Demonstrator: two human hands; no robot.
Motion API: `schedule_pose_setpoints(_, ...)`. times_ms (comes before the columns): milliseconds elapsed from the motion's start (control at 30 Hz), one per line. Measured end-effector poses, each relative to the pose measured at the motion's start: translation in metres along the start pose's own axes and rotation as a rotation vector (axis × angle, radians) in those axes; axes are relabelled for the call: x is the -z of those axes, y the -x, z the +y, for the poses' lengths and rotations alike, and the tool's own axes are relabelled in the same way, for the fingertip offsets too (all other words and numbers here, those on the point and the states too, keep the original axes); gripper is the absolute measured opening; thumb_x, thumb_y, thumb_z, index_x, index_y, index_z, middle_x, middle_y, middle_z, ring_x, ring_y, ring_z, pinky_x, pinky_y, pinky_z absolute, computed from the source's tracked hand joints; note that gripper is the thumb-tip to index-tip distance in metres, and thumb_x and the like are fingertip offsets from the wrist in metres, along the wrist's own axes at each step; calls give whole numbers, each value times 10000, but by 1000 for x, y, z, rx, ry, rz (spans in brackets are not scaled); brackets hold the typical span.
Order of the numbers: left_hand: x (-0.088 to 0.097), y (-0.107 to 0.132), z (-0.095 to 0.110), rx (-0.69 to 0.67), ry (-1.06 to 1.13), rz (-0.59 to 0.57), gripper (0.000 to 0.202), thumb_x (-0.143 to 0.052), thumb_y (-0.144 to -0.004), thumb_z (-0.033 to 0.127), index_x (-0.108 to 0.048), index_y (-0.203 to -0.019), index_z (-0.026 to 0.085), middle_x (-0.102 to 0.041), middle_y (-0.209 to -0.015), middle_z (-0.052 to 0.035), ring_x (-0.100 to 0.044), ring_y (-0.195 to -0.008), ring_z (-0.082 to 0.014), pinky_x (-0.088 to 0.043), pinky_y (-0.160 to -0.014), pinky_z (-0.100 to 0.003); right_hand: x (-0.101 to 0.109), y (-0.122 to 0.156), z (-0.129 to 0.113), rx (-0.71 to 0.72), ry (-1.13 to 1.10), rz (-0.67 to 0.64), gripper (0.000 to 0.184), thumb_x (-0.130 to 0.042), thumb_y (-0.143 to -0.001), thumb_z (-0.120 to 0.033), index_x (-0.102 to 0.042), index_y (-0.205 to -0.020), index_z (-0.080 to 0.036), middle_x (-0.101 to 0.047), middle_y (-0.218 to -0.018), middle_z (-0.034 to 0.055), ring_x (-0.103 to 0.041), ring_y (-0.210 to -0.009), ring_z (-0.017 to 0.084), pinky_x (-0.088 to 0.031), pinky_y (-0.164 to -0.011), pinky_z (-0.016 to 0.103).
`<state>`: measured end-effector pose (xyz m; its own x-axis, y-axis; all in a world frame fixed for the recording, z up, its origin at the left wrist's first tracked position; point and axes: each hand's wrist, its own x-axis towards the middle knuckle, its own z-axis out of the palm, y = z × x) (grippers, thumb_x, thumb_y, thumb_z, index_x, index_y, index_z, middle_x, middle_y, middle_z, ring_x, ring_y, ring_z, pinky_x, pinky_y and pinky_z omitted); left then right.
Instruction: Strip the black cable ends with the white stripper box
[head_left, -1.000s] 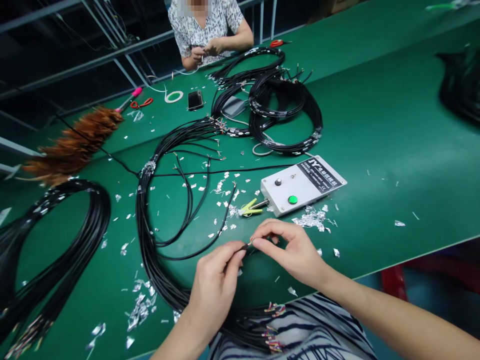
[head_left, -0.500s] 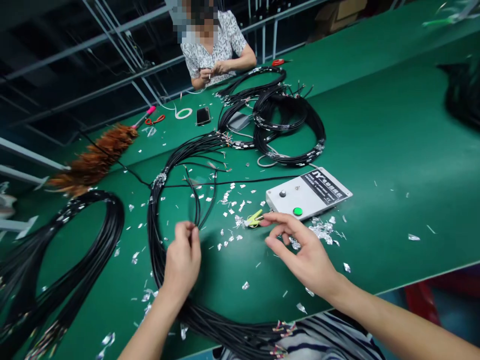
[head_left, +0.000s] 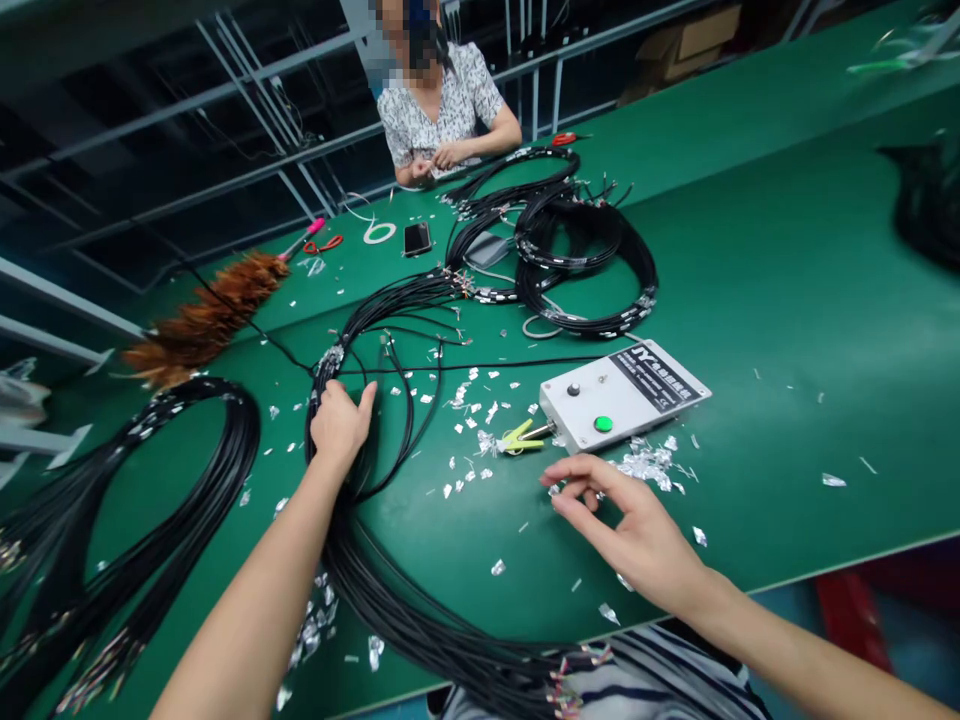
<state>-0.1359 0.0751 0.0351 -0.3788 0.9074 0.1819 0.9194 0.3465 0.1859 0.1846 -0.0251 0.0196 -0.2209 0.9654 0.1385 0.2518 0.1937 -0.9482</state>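
Cable bundle point(head_left: 427, 625): curving along the left-centre of the table point(head_left: 787, 450), from a foil-flecked bend beyond the left hand round to the near edge; perhaps laid in an arc to keep many lengths together.
Left hand point(head_left: 341, 425): resting on the bundle, with fingers draped over it and thumb spread well away; not visibly pinching any cable; perhaps placed so to steady or part the lengths.
Loose cables point(head_left: 409, 405): looped just right of the left hand, seemingly set apart to stay distinct.
Bared ends point(head_left: 570, 680): bunched past the near edge, against striped clothing point(head_left: 675, 670); likely to snag there.
Right hand point(head_left: 622, 520): poised on the near side of the grey box point(head_left: 574, 410), with fingers loosely curled, thumb and forefinger apart, not visibly holding anything.
Clip point(head_left: 521, 437): yellow-green, jutting left from the box toward the cables, probably for a short reach.
Foil scraps point(head_left: 649, 465): heaped along the box's near side, strewn leftward too.
Far coils point(head_left: 646, 265): stacked beyond the box, probably parked out of the way.
Edges and room: slanting up to the right along the near side; widest for moving right of the box, among a few scraps; tighter between bundle and left coil point(head_left: 244, 430).
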Motion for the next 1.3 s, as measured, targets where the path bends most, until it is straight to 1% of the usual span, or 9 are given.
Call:
schedule_pose_setpoints(67, 6, 10, 2, -37, -7, -5, 490, -536, -918, 461, -519, -1152, 31, -593, -1145, -266, -589, -1075, -397, -471, -840, -457, 3, 2, 2, -11, 3, -11, 165, -580, -881, -297, -659, -999, -211, -729, -911, 49, -652, -696, 156, -516, -611, 296)
schedule_pose_setpoints(167, 23, 51, 12, -262, 53, -89, 289, -539, -923, 357, -556, -1105, 133, -606, -1146, -159, -576, -1088, -309, -434, -927, -391, 8, 7, 3, -22, 17, -83, 155, -582, -884, -301, -662, -977, -208, -730, -891, 48, -659, -717, 159, -517, -608, 287)
schedule_pose_setpoints(300, 50, 130, 29, -936, 192, -764, 137, -489, -915, 152, -609, -945, 212, -658, -904, -36, -614, -878, -200, -453, -806, -310, 13, 16, 4, -30, 58, -218, 125, -570, -897, -275, -674, -916, -208, -728, -848, 41, -664, -728, 161, -528, -587, 271)
schedule_pose_setpoints(367, 58, 159, 31, -974, 45, -830, 191, -505, -867, 62, -611, -922, 211, -659, -870, -30, -612, -830, -213, -438, -762, -328, 15, 20, 5, -24, 73, -256, 120, -568, -898, -256, -679, -908, -209, -730, -861, 42, -669, -742, 163, -533, -584, 268)
schedule_pose_setpoints(533, 64, 166, 16, -899, -160, -723, 263, -438, -814, -22, -577, -781, 199, -642, -821, -55, -591, -782, -240, -416, -737, -365, 16, 25, 7, 16, 83, -315, 126, -554, -913, -241, -676, -899, -214, -722, -869, 38, -666, -747, 159, -551, -630, 287)
schedule_pose_setpoints(733, 79, 147, 10, -712, 159, -697, 178, -366, -915, 147, -502, -824, 216, -562, -836, -17, -554, -696, -165, -442, -632, -275, 15, 21, 11, -80, -87, -242, 246, -474, -971, -353, -675, -984, -213, -723, -902, 52, -675, -809, 171, -552, -692, 310)
schedule_pose_setpoints(900, 71, 158, 50, -574, 304, -592, 137, -374, -886, 166, -414, -772, 231, -510, -666, 19, -501, -596, -164, -393, -565, -277, 19, 12, 12, -207, -468, -172, 423, -397, -993, -516, -673, -1017, -197, -736, -965, 90, -691, -838, 178, -535, -693, 302)
schedule_pose_setpoints(1100, 57, 171, 130, -592, 704, -782, 160, -385, -947, 237, -499, -837, 215, -604, -827, -26, -532, -711, -164, -403, -637, -268, 24, 10, 5, -244, -595, -121, 436, -467, -956, -569, -691, -941, -196, -679, -763, 31, -636, -684, 140, -485, -648, 273)
schedule_pose_setpoints(1300, 42, 167, 121, -179, 955, -939, 278, -503, -905, 374, -601, -736, 175, -525, -566, 21, -440, -528, -116, -331, -514, -231, 22, 9, 5, -279, -527, -104, 392, -529, -927, -551, -681, -907, -190, -663, -758, 25, -598, -675, 136, -480, -676, 277)
